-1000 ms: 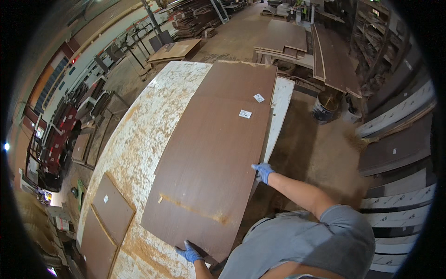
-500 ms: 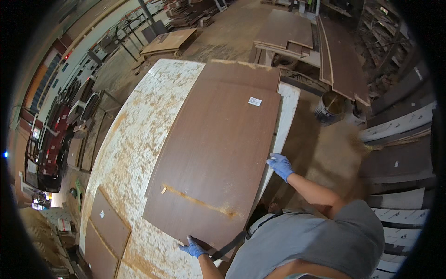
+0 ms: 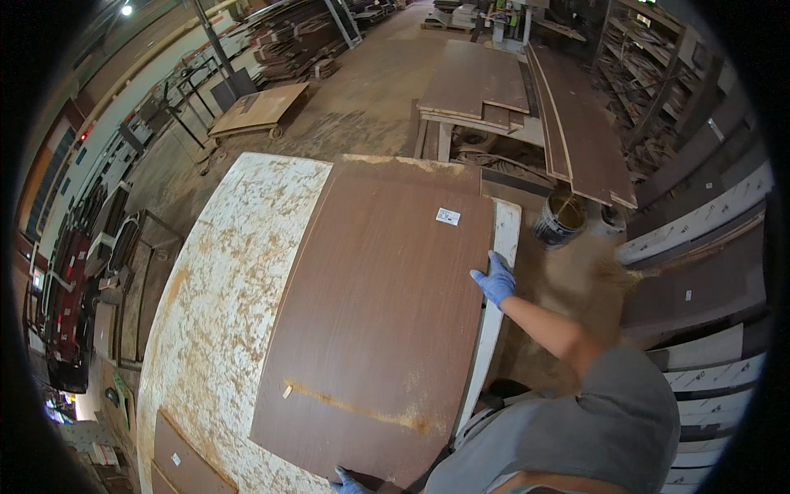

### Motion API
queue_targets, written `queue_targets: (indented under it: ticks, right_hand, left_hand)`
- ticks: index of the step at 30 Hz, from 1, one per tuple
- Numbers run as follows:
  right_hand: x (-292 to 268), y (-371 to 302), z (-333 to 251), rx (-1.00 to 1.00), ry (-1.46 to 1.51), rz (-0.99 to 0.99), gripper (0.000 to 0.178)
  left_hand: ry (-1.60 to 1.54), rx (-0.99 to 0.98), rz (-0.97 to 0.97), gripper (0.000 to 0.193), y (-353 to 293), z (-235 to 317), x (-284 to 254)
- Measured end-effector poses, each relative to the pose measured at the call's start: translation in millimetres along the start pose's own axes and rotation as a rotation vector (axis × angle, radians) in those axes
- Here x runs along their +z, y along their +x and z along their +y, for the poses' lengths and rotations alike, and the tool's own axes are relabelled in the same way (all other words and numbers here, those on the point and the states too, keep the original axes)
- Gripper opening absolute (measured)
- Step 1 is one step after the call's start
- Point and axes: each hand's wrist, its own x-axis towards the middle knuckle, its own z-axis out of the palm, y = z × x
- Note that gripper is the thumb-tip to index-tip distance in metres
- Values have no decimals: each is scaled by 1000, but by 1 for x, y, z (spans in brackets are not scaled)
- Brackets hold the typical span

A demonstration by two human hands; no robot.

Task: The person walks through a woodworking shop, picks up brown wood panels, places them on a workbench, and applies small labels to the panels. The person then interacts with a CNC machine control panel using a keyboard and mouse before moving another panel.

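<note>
Item: large brown wood-grain panel (image 3: 374,313), centre of the frame, flat, overlying a second brown panel (image 3: 461,174) whose far end shows beyond it. Both on a white bench (image 3: 271,171) strewn with sawdust.

Surface: sawdust streak (image 3: 354,404) across the near part; small pale wood chip (image 3: 288,392) at its left end.

Right hand (image 3: 496,284), blue glove: at the panel's right edge, right of centre. Thumb and forefinger stand apart; whether the fingers clamp the edge, I cannot tell from here.

Left hand (image 3: 350,484), blue glove: at the panel's near edge, bottom of the frame, partly cut off; whether its fingers are closed on the edge, I cannot tell.

Step in hand, as I judge it: handling the panel by two edges. Moving it would call for a secure hold at both, and even effort.

Also present: smaller brown panel (image 3: 191,471), lower left.

Labels: white sticker (image 3: 448,216), upper right of the large panel; another sticker (image 3: 175,459) on the smaller one; a third label (image 3: 688,295) on a dark sheet (image 3: 699,276), right. Print too small to read. Pale strips (image 3: 712,379), lower right, bear dark marks, likewise illegible.
</note>
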Motion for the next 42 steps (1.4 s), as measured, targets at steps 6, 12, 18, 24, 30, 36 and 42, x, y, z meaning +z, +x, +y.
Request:
queue_targets:
  ticks: [6,12,18,24,30,36,42]
  right_hand:
    - [-11,84,-2,-14,-131,11,90]
    - [-28,189,-13,17,-124,-108,101]
    - [2,356,27,114,566,-520,91]
    - [11,378,-24,238,1206,-921,60]
    - [9,406,-33,235,1217,-762,58]
    - [-24,418,17,414,1313,-696,60]
    - [-64,467,58,602,1473,-600,62]
  left_hand:
    - [96,-68,-71,61,-46,45,25]
    - [216,-36,-46,67,-62,23,68]
    - [249,28,-33,73,-103,10,136]
    - [67,31,152,56,-136,-35,186]
    - [101,-51,244,61,-162,-16,232]
    - [123,-49,230,61,-174,3,270]
    - [127,49,149,61,-171,20,312]
